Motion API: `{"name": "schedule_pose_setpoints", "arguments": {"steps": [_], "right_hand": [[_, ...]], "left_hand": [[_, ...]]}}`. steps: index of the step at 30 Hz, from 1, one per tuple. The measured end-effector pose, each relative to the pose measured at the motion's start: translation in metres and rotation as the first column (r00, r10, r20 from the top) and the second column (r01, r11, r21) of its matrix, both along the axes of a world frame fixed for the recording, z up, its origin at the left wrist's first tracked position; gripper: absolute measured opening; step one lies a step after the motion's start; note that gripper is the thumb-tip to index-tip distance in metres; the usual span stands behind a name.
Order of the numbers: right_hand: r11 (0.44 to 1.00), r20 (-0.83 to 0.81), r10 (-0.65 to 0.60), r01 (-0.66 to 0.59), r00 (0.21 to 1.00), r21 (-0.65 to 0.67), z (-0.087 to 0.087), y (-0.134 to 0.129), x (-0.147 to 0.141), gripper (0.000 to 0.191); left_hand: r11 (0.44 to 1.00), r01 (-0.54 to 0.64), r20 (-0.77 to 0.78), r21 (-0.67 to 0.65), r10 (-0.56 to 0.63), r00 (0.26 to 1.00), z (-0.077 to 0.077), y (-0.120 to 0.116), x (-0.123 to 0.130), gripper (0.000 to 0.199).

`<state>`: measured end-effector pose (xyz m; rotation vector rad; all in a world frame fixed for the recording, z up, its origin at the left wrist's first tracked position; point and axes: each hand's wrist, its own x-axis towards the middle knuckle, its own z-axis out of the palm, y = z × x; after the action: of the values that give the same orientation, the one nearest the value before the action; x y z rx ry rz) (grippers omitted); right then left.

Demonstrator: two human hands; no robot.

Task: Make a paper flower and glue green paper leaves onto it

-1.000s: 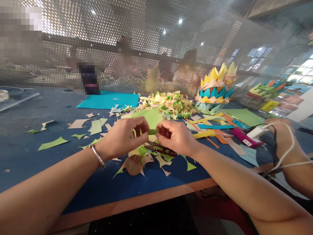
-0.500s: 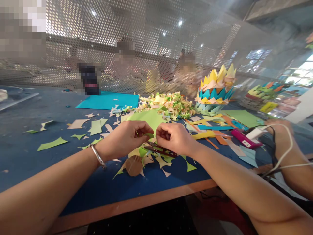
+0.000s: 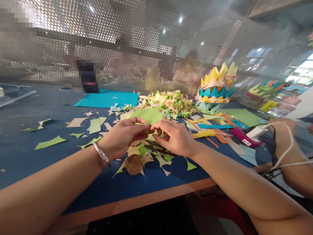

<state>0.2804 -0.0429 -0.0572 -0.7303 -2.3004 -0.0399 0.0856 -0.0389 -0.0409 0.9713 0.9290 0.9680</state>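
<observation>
My left hand (image 3: 124, 135), with a silver bracelet at the wrist, pinches a small piece of green paper (image 3: 147, 122), mostly covered by the fingers. My right hand (image 3: 172, 136) has its fingers curled, their tips meeting those of the left; what they grip is hidden. Beneath both hands lie dark-handled scissors (image 3: 162, 150), partly covered. A round brown cardboard disc (image 3: 134, 164) rests among green and pale paper scraps (image 3: 163, 161) in front of me. Just beyond my fingers lies a light green sheet (image 3: 149, 114).
Behind is a heap of folded paper pieces (image 3: 171, 102). A tiered paper-point model (image 3: 216, 89) stands to its right. A blue sheet (image 3: 107, 99) lies at back left. On the right are paper strips (image 3: 212, 126), a magenta power strip (image 3: 244, 137) with cables, and another person's arm (image 3: 290, 153).
My left hand has turned, its fingers now straighter and slightly higher. My right hand has moved left and up over it, closing the gap between the fingertips. The green piece shows less.
</observation>
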Motion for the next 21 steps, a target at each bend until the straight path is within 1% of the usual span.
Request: {"name": "schedule_pose_setpoints", "arguments": {"steps": [4,8,12,15,18,21], "right_hand": [[0.998,-0.001,0.011,-0.011,1.0,0.069,0.0,0.0,-0.002,0.008],[0.995,-0.034,0.004,-0.001,0.999,0.103,0.0,0.0,-0.003,0.008],[0.994,-0.04,0.0,0.004,0.999,0.108,0.001,-0.001,-0.003,0.008],[0.993,-0.011,-0.011,0.012,1.0,0.116,0.001,-0.001,-0.004,0.009],[0.99,0.011,-0.021,0.02,1.0,0.137,0.0,0.0,-0.004,0.011],[0.991,-0.005,-0.011,0.012,1.0,0.134,0.0,0.001,-0.004,0.011]], "left_hand": [[0.999,-0.012,0.09,-0.039,0.016,0.996,-0.001,-0.006,0.006,0.023],[0.997,-0.03,0.159,-0.068,0.041,0.986,-0.001,-0.012,0.011,0.025],[0.993,-0.055,0.197,-0.104,0.075,0.978,0.001,-0.017,0.013,0.027],[0.989,-0.081,0.212,-0.125,0.107,0.972,0.002,-0.017,0.013,0.027],[0.988,-0.078,0.203,-0.136,0.105,0.973,0.003,-0.017,0.013,0.024],[0.989,-0.074,0.2,-0.131,0.1,0.975,0.003,-0.016,0.013,0.025]]}}
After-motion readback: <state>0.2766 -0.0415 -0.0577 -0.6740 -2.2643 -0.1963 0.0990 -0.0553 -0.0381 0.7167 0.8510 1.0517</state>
